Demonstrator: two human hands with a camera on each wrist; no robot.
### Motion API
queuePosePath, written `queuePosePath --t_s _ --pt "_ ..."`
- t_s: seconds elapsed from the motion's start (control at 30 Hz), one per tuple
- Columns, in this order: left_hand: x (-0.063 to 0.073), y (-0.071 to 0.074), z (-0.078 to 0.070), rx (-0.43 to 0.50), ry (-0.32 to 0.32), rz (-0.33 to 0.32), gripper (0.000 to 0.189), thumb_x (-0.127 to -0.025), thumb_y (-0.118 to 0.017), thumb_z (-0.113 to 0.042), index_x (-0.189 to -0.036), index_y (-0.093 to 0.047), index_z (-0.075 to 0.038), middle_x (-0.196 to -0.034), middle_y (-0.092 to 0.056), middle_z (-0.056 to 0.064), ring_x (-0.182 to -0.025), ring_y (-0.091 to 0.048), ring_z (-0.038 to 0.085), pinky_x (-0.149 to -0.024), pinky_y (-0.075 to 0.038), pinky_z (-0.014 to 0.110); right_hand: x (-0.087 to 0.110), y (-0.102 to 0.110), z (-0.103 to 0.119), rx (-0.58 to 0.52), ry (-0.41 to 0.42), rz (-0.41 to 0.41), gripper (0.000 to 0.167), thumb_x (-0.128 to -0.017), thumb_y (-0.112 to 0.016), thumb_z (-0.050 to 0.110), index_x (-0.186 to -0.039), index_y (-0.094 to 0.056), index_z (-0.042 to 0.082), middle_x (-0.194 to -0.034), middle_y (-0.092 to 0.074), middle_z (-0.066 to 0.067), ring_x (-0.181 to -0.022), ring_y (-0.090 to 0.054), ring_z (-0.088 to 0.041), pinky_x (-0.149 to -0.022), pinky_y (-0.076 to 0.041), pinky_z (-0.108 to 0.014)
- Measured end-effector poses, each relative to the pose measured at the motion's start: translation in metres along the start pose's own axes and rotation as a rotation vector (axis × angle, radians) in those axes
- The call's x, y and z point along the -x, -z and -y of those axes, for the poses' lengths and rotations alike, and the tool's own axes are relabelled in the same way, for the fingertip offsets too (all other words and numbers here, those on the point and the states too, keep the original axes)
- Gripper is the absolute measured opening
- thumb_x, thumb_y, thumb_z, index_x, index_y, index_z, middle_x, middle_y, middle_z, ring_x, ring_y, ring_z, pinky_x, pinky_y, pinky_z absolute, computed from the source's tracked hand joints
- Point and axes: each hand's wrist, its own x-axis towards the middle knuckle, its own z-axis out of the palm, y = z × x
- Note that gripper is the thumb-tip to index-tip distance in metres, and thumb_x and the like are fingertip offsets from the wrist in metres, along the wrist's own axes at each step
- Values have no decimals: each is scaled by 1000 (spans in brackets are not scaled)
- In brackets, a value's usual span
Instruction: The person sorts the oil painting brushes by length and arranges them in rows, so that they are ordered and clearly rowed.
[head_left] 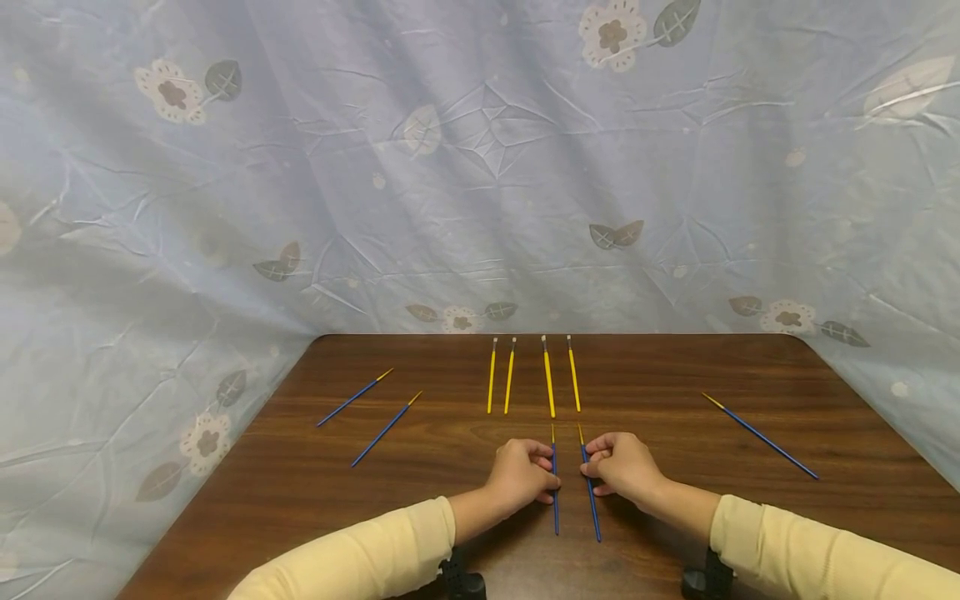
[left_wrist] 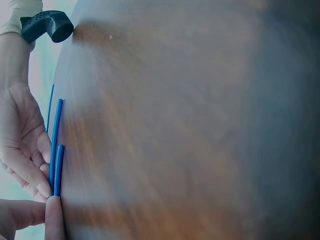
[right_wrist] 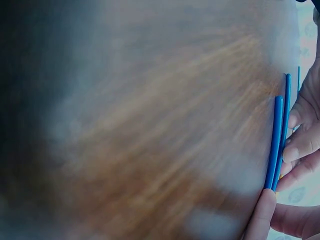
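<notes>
No writing, label, brand, number or sign can be read in any of the three views.

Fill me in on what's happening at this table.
A person's left hand pinches one blue brush and their right hand pinches a second blue brush, the two side by side but apart. Beyond them, four yellow brushes lie in a row on the table. Two more blue brushes lie to the left, and a single blue brush to the right.
</notes>
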Motion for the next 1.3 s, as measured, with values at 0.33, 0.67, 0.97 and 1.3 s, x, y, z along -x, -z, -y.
queuePosePath --t_s 0.33,0.67,0.97,1.3 --pt "-1 3 -1 27 5 26 35 -71 -72 19 -105 -64 15 -78 -61 8 -53 -64 14 -48 -56 29 -2 0 1 2 -9 3 27 -81 -69 -11 -106 -59 -13 -80 -59 -11 -70 -62 -19 -58 -59 -34" --pt "1 14 -2 120 71 79 38 -73 -72 18 -109 -63 13 -86 -60 15 -63 -66 21 -56 -59 34 -1 7 2 -57 -41 73 28 -85 -69 -6 -110 -58 -12 -87 -57 -12 -76 -61 -22 -64 -59 -36" --pt "0 51 3 141 55 201 42 -79 -72 9 -119 -59 11 -98 -60 18 -78 -65 20 -71 -59 36 -3 33 0 -57 11 133 33 -88 -70 3 -114 -56 -13 -96 -60 -13 -87 -63 -24 -75 -58 -39" --pt "-5 113 12 74 -1 180 42 -85 -72 -1 -122 -57 12 -114 -61 26 -94 -65 23 -81 -56 36 -14 70 -5 -35 87 176 43 -90 -71 13 -120 -55 -13 -105 -63 -14 -99 -63 -29 -82 -56 -37"
